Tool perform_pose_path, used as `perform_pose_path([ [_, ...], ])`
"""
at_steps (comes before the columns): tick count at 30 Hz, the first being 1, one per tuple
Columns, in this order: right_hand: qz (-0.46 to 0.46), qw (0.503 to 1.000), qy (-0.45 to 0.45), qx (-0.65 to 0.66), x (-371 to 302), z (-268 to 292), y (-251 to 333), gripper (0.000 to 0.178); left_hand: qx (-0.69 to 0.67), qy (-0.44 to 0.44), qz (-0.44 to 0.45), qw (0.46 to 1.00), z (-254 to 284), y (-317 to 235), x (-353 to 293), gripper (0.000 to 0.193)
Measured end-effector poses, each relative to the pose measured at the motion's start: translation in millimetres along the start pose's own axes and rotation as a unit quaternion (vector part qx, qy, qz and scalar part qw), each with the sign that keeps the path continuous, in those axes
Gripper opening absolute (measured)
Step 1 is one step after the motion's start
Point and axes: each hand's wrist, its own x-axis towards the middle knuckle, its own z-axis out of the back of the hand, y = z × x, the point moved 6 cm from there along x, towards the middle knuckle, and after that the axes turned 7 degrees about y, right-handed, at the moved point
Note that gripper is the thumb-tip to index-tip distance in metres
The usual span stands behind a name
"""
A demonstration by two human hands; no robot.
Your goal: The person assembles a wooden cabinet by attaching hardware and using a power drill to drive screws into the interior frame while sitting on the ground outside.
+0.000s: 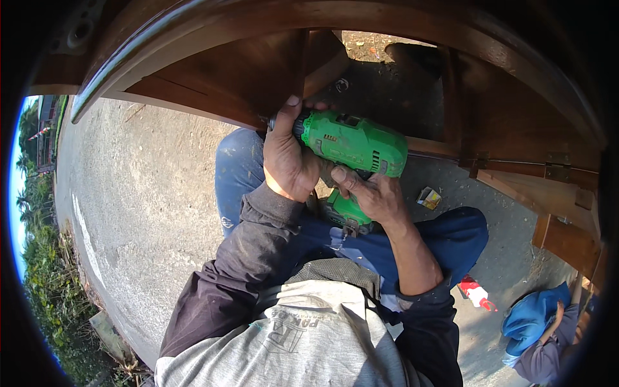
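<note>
A green cordless drill lies level above my lap, its black chuck end pointing left at the edge of a brown wooden furniture piece. My right hand is closed round the drill's handle below the body. At the front, my left hand wraps about the chuck end, thumb up along its left side and fingertips showing beyond it. Between the hands and my knees, the green battery base is visible. The bit's tip is hard to make out near the wood.
Hinged wooden panels stand at the right. A small yellow box and a red-and-white bottle lie on the concrete ground. Another person in blue and dark clothing is at the lower right. Plants line the left edge.
</note>
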Motion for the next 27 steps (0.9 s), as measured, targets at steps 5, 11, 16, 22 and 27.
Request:
perform_pose_path([
  [5, -0.004, 0.988, 0.02, -0.15, 6.0, 1.6, 22.0, 0.037, -0.014, 0.013, -0.035, 0.999, 4.7, -6.8, 2.2, 0.023],
  [11, 0.033, 0.977, 0.033, -0.206, 29.8, 22.1, 90.5, 0.05, -0.131, 0.018, -0.026, 0.991, -10.9, -10.0, 7.0, 0.027],
  [16, 0.0, 0.934, 0.08, -0.347, 52.1, 16.5, 138.3, 0.057, -0.227, 0.042, -0.05, 0.972, -9.9, -23.5, 10.4, 0.031],
  [22, -0.053, 0.892, 0.12, -0.433, 72.6, 12.4, 160.5, 0.062, -0.254, 0.066, -0.089, 0.961, -14.2, -32.2, 15.0, 0.035],
  [27, -0.052, 0.866, 0.122, -0.483, 73.8, 5.7, 162.4, 0.061, -0.247, 0.06, -0.1, 0.962, -4.3, -29.7, 13.6, 0.039],
])
